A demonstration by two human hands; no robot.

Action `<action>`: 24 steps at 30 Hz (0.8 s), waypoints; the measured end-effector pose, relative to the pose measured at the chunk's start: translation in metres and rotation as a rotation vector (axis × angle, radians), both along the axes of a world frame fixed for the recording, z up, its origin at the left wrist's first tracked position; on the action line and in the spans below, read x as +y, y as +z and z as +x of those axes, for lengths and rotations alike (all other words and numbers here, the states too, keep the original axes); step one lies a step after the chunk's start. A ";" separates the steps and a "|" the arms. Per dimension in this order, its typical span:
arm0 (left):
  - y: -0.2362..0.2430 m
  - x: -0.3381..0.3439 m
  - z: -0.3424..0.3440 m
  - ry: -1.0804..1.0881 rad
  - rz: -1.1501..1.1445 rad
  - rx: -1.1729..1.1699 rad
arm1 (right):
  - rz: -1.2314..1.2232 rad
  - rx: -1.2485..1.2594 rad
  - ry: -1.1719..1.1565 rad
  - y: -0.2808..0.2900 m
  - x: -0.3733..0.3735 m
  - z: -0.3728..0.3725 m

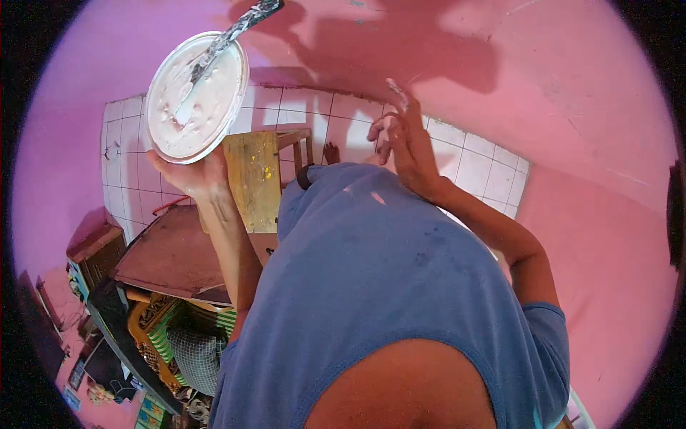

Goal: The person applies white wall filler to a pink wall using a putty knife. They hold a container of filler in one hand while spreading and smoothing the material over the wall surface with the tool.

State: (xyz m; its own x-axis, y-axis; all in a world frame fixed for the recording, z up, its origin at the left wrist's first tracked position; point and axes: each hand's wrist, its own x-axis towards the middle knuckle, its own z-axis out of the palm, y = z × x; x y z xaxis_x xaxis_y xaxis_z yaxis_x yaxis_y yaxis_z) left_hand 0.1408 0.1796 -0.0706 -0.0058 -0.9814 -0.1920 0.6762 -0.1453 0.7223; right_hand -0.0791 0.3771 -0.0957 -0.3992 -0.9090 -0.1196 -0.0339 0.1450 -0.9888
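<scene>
My left hand (194, 175) is raised at the left and holds up a round white tub (239, 107) from below. Its fingers are partly hidden under the tub. Pale, creamy paste (170, 86) fills it, with a rough surface. A putty knife (227, 39) with a dark, paste-smeared handle rests in the paste, and its handle sticks out past the rim. To the right, my right hand (411, 139) is raised near the pink wall. Its index finger stretches out with whitish smears on the tip, the other fingers are loosely bent and apart, and nothing shows in its grasp.
The pink wall (557, 107) stands ahead and to the right, with shadows on it. Below are white floor tiles (471, 146), a yellowish wooden seat (254, 179) and a brown table top (175, 250). A carved chair with a checked cushion (193, 354) stands at the lower left.
</scene>
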 end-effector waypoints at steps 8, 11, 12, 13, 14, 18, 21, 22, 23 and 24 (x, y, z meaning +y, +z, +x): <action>-0.002 -0.006 0.004 -0.021 -0.050 0.007 | -0.134 0.146 0.106 -0.012 0.004 0.044; -0.002 -0.006 0.003 -0.022 -0.040 0.025 | -0.018 0.054 0.184 -0.006 0.005 0.044; -0.003 -0.005 0.003 -0.025 -0.037 0.023 | -0.027 0.072 0.144 -0.002 0.002 0.042; -0.004 -0.004 0.004 -0.015 -0.038 0.015 | -0.035 0.090 0.103 0.000 -0.002 0.040; -0.006 -0.006 0.004 0.002 -0.042 0.008 | -0.035 0.088 0.108 -0.004 -0.015 0.034; -0.012 -0.014 0.012 -0.030 -0.056 -0.074 | -0.154 -0.080 -0.184 -0.020 -0.051 0.047; -0.023 -0.022 0.020 -0.012 -0.034 -0.107 | -0.128 -0.217 -0.150 -0.019 -0.044 0.052; -0.037 -0.026 0.035 -0.243 -0.110 0.224 | -0.174 -0.211 -0.200 -0.019 -0.041 0.046; -0.046 -0.029 0.043 -0.464 -0.191 0.553 | -0.222 -0.209 -0.241 -0.021 -0.041 0.041; -0.046 -0.029 0.044 -0.458 -0.194 0.556 | -0.289 -0.160 -0.300 -0.030 -0.049 0.029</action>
State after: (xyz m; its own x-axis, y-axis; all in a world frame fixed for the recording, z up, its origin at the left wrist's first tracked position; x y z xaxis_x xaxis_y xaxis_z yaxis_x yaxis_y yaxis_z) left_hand 0.1845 0.1508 -0.1162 -0.4682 -0.8732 0.1351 0.8516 -0.4052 0.3326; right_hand -0.0505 0.3280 -0.1262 -0.6479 -0.7606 0.0404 0.1240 -0.1577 -0.9797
